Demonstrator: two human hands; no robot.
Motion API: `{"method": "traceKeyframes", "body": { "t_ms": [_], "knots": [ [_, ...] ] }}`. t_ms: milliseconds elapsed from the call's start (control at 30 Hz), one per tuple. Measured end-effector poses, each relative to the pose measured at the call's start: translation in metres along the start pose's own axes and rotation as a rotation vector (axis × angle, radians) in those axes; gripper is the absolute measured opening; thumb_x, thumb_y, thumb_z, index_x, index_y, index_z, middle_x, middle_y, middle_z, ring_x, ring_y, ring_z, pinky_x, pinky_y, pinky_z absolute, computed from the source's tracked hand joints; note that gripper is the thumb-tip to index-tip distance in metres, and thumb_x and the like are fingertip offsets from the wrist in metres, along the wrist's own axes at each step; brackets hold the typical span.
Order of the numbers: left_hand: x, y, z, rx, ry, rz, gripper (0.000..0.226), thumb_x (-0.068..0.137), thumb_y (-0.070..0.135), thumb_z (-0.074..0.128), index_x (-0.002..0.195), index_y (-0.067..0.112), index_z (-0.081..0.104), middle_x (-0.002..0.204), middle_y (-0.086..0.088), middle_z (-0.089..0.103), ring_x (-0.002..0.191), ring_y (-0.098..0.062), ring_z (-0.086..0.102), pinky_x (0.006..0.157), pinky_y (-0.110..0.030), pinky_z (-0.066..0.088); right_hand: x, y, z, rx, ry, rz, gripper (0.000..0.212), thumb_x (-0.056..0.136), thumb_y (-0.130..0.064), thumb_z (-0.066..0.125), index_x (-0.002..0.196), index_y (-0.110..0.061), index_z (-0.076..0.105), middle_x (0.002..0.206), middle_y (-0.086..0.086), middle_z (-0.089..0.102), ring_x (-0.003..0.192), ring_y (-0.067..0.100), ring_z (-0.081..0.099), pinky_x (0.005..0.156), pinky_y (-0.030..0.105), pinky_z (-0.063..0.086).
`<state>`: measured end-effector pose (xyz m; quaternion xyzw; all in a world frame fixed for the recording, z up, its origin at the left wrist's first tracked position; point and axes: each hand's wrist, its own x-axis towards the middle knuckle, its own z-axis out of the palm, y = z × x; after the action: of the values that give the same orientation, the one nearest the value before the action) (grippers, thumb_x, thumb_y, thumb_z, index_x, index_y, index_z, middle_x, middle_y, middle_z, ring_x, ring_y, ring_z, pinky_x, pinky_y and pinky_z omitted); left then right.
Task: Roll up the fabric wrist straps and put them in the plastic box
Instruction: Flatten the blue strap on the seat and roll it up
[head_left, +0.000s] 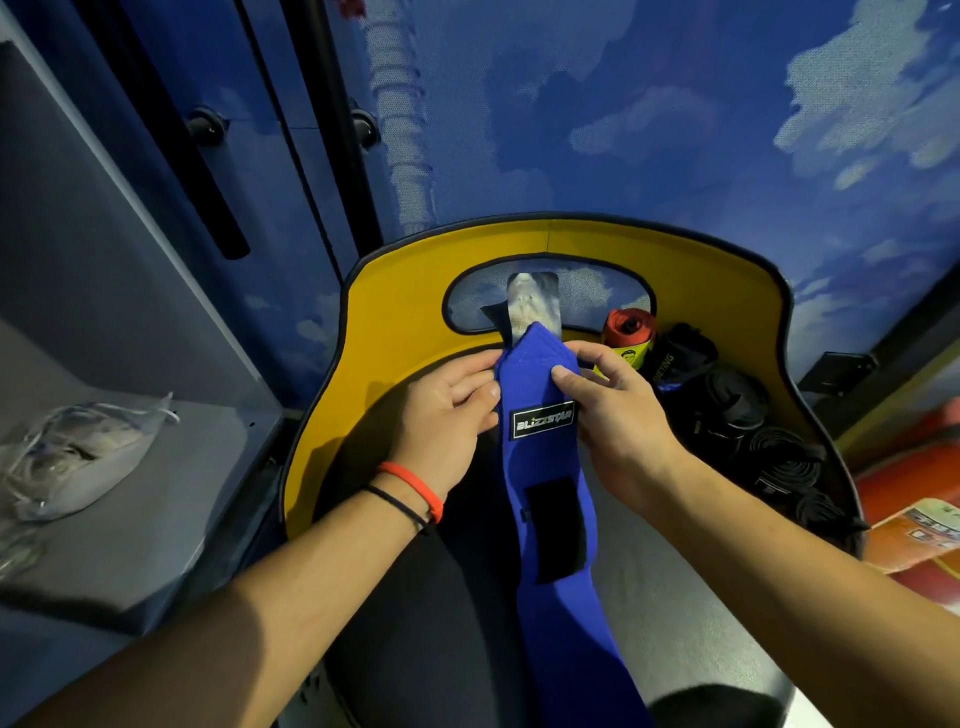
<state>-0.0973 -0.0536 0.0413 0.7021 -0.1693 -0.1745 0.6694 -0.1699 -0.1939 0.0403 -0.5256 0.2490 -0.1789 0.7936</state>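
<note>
Head view. The blue wrist strap hangs at centre and runs down toward 6 o'clock. Its upper end is folded to a point, and a pale grey tab stands above it at 12 o'clock. The left hand pinches the strap's edge from the 9 o'clock side. The right hand grips the opposite edge from 3 o'clock, thumb on the front face. Between the two hands lies a black sewn label; below it, toward 6 o'clock, is a black fastening patch. Behind the strap stands the yellow-walled box with its handle cut-out. At 2 to 3 o'clock inside it lie a red roll and black rolled straps. A clear bag rests on the shelf at 9 o'clock.
</note>
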Motion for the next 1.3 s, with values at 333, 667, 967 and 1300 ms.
{"method": "traceKeyframes", "body": {
  "t_ms": [333, 667, 967, 1300],
  "knots": [
    [-0.004, 0.008, 0.01, -0.077, -0.009, -0.043, 0.031, 0.098, 0.007, 0.059, 0.127, 0.016, 0.066, 0.108, -0.001, 0.077, 0.1, -0.012, 0.073, 0.081, -0.024, 0.059, 0.003, 0.003, -0.004, -0.032, 0.109, -0.052, 0.019, 0.095, -0.003, 0.065, 0.109, -0.016, 0.063, 0.107, 0.02, 0.071, 0.088, 0.031, 0.069, 0.079, 0.046, 0.053],
    [0.001, 0.007, 0.011, -0.085, 0.051, -0.088, 0.037, 0.092, 0.004, 0.069, 0.127, 0.014, 0.066, 0.107, -0.002, 0.077, 0.095, -0.014, 0.075, 0.088, -0.036, 0.06, 0.001, -0.002, -0.005, -0.097, 0.109, -0.095, 0.016, 0.091, -0.006, 0.073, 0.1, -0.017, 0.066, 0.084, 0.005, 0.071, 0.076, 0.02, 0.069, 0.065, 0.034, 0.052],
    [0.007, 0.007, 0.006, -0.189, 0.154, -0.164, 0.037, 0.091, 0.001, 0.068, 0.128, 0.011, 0.065, 0.112, -0.005, 0.075, 0.098, -0.015, 0.073, 0.076, -0.027, 0.056, -0.013, 0.008, 0.004, -0.928, 0.071, -0.64, 0.023, 0.085, -0.029, 0.079, 0.101, -0.024, 0.064, 0.105, -0.009, 0.048, 0.088, 0.001, 0.053, 0.075, 0.015, 0.045],
    [-0.004, 0.005, 0.012, -0.225, 0.069, -0.093, 0.036, 0.087, -0.003, 0.069, 0.113, 0.022, 0.07, 0.108, 0.0, 0.077, 0.102, -0.012, 0.073, 0.09, -0.029, 0.057, -0.018, 0.018, 0.02, -0.879, 0.093, -0.621, 0.025, 0.08, -0.033, 0.079, 0.091, -0.026, 0.057, 0.097, -0.013, 0.047, 0.082, 0.007, 0.055, 0.064, 0.021, 0.046]
  ]
}}
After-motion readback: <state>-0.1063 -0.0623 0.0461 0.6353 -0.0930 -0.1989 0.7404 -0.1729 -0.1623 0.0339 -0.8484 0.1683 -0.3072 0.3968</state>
